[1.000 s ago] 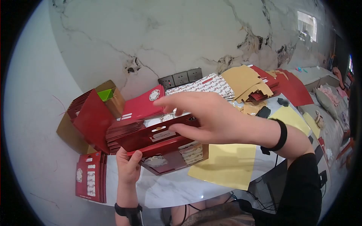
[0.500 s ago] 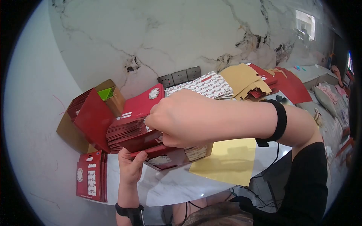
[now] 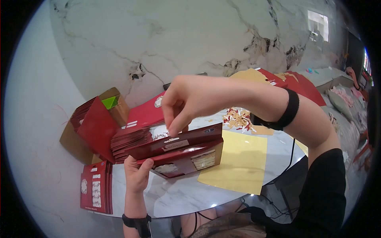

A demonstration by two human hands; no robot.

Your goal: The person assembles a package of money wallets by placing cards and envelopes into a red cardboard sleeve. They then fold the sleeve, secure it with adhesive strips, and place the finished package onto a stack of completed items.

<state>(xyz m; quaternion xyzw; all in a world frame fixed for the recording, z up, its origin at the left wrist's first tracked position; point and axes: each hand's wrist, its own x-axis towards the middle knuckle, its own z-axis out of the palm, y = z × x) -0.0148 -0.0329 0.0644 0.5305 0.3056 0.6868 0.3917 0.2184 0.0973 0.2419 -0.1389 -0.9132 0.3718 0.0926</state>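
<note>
1. My left hand (image 3: 137, 175) clasps the left end of a glossy red cardboard packet (image 3: 183, 161), over the white marbled table (image 3: 174, 200).
2. My right hand (image 3: 193, 96), fingers nearly pinched, is at its flap (image 3: 178, 144); grip I cannot tell.
3. Likely flap work; next calls for a steady left hold.

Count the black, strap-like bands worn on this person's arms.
2: the right-wrist band, toward the picture's right; the left-wrist band, near the bottom edge. The black fabric sleeve could hide more.

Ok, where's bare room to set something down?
Bare tabletop shows in front, between the left hand and yellow sheet, plus a strip right of that sheet. Back left is crowded: stacked red folders, brown box.
</note>
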